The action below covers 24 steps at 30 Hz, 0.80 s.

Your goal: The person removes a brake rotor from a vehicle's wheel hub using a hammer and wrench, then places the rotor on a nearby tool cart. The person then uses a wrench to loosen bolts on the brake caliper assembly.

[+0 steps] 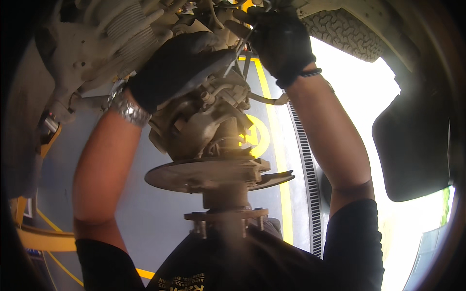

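Both my hands wear black gloves and are raised into the underside of a vehicle. My left hand [177, 68] reaches in beside the dusty brake and knuckle assembly [228, 94], fingers stretched to the right and thumb apart. Higher up, my right hand [284, 43] is closed around a thin metal rod [239, 51], which slants down leftward past my left fingertips. Some right fingertips are lost among dark parts. Below the hands hang a rusty brake disc [177, 175] and a hub flange with wheel studs [225, 213], close to my chest.
A coil spring [128, 29] and suspension parts fill the upper left. A knobbly tyre [344, 34] is at the upper right, with a black mud flap [412, 145] below it. A yellow lift arm [48, 238] stands at the lower left. A floor drain grate [310, 194] runs alongside yellow lines.
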Available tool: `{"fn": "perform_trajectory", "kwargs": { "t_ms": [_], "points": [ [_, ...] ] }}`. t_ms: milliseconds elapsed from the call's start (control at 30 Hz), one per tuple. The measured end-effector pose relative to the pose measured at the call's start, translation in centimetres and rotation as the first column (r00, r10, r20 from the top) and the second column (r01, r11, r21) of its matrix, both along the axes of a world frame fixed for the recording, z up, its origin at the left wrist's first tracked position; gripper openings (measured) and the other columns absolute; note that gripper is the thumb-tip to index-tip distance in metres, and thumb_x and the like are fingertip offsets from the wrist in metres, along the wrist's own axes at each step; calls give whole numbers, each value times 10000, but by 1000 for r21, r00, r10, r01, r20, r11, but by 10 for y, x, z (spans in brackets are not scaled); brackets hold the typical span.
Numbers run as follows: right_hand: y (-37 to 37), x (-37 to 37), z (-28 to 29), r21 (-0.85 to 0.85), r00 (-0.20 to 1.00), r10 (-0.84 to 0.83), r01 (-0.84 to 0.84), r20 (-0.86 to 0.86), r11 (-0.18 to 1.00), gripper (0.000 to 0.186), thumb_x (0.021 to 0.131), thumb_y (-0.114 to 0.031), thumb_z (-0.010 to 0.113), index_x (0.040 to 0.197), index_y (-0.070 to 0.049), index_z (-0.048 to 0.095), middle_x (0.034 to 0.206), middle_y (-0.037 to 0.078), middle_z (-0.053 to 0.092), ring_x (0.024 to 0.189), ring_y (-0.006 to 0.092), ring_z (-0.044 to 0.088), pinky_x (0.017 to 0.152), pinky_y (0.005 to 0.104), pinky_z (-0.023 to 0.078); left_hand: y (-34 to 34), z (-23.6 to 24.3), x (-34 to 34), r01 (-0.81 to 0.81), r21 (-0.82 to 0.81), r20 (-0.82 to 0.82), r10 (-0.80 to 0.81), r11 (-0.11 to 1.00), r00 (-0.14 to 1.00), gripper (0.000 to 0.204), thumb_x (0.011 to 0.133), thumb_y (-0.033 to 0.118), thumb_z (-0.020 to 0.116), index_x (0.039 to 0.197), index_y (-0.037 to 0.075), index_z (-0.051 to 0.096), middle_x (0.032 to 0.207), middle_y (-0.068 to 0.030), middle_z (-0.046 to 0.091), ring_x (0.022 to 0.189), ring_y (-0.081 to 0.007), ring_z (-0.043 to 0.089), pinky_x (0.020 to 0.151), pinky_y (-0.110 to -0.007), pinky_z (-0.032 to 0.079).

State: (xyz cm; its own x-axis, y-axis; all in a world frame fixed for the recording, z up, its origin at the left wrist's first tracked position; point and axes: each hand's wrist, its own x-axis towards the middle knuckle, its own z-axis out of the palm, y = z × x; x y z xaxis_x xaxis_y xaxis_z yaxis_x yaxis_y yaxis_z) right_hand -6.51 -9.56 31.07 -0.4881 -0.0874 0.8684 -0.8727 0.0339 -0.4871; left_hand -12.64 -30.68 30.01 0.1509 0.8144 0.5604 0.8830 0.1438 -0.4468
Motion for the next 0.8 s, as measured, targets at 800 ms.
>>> {"fn": "perform_trajectory", "kwargs": {
  "t_ms": [800],
  "points": [
    [68,-37,3,781,845,-496,444,-201,439,280,915,-120,461,1177,-32,505,1117,125,592,1035,285,598,913,349,491,34,5,-6,-193,-169,806,248,967,537,240,870,273,613,885,35,631,749,-73,642,691,-177,628,656,-304,491]
  ]
}}
